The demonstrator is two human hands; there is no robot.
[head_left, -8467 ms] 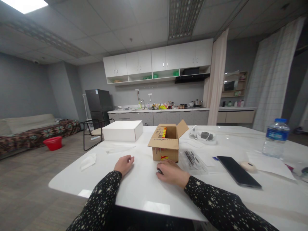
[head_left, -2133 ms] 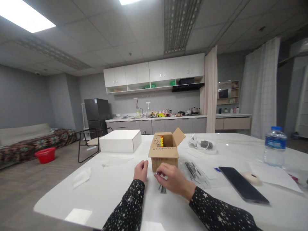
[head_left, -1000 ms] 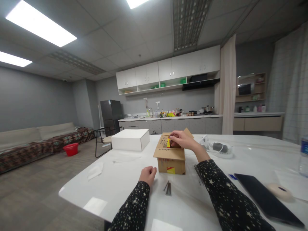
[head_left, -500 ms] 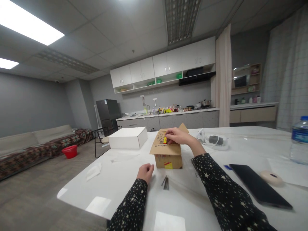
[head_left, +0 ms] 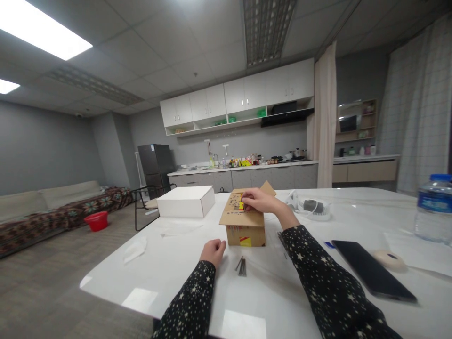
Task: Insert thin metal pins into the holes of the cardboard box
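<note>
Right hand (head_left: pixel 259 201) reaches over the open cardboard box (head_left: pixel 243 221) at mid-tabletop (head_left: pixel 169 263), fingers pinched at the near flap; whether they grip anything cannot be told. Left hand (head_left: pixel 213 250) rests loosely curled and empty beside the loose nails (head_left: pixel 241 266). Step in hand, as judged: working at the box top. The next move calls for fine fingertip placement.
</note>
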